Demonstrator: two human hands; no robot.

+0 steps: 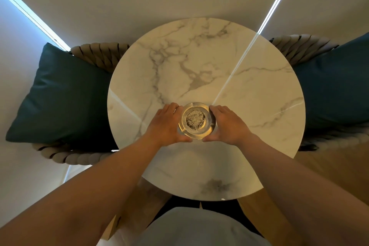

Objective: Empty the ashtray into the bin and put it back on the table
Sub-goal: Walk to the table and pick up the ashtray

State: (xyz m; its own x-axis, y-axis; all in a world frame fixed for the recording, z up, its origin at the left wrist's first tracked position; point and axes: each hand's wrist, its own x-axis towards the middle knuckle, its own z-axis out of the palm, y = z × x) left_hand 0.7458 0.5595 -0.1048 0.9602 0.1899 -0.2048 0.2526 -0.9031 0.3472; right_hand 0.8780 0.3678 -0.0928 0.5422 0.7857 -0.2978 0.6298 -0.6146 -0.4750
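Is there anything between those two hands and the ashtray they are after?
Nothing visible. The left hand and right hand already cup the ashtray from both sides on the marble table, with ash inside it. The bin is out of view, so that path cannot be judged.

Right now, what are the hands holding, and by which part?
Both the left hand and right hand clasp the glass ashtray by opposite sides of its rim.

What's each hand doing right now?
Left hand: closed around the ashtray's left side.
Right hand: closed around its right side.
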